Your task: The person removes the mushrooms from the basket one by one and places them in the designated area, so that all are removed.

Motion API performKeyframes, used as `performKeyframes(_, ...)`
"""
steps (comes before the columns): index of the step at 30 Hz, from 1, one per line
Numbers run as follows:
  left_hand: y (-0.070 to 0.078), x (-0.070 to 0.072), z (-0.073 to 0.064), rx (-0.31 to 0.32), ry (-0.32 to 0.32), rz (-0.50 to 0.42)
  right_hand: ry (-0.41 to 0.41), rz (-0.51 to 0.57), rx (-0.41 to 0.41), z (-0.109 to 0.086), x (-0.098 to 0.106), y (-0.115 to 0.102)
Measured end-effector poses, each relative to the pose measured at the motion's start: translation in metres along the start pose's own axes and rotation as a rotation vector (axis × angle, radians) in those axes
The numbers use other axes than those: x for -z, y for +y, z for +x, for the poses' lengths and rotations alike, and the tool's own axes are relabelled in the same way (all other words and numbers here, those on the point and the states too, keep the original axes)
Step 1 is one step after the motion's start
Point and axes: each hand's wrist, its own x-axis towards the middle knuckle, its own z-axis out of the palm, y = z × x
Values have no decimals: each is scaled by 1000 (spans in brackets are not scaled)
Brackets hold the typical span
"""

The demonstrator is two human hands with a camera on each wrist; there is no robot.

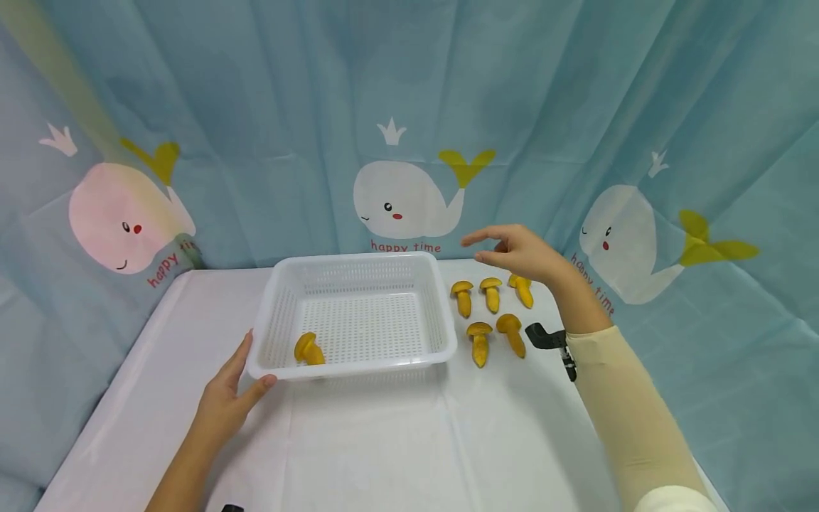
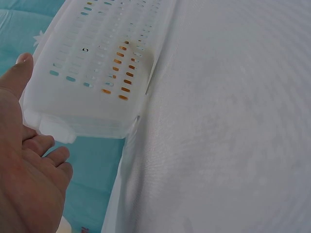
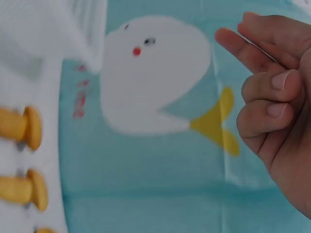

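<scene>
A white perforated plastic basket [image 1: 358, 370] stands on the table, with one yellow-brown mushroom [image 1: 310, 350] lying in its front left corner. My left hand [image 1: 224, 405] holds the basket by that corner, thumb at the front rim and fingers along the left side. In the left wrist view the lower fingers [image 2: 58, 155] are bent beside the corner. My right hand [image 1: 521, 252] hangs above the back of a group of mushrooms [image 1: 479, 343] right of the basket. Its thumb and index finger are apart with nothing between them; in the right wrist view the other fingers [image 3: 267, 109] are curled.
Several mushrooms lie in two rows on the white tablecloth [image 1: 377, 441], the back right one [image 1: 523, 290] close below the right hand. A blue curtain [image 1: 307, 107] with printed whales hangs directly behind the table and along both sides.
</scene>
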Motion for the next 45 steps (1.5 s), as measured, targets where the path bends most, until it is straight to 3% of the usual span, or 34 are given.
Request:
performKeyframes(7, -1, -1, 1, -19, 20, 5, -72, -13, 167, 44, -8, -38)
performKeyframes(17, 0, 3, -1, -11, -4, 9, -204, -9, 251, 97, -51, -77)
performKeyframes(21, -1, 4, -1, -25, -5, 1, -242, -37, 295, 113, -68, -83)
performKeyframes(33, -1, 0, -1, -31, 13, -22, -380, -38, 301, 156, -121, -96)
performKeyframes(45, -2, -11, -1, -35, -10, -28, -431, -111, 305, 180, -181, -83)
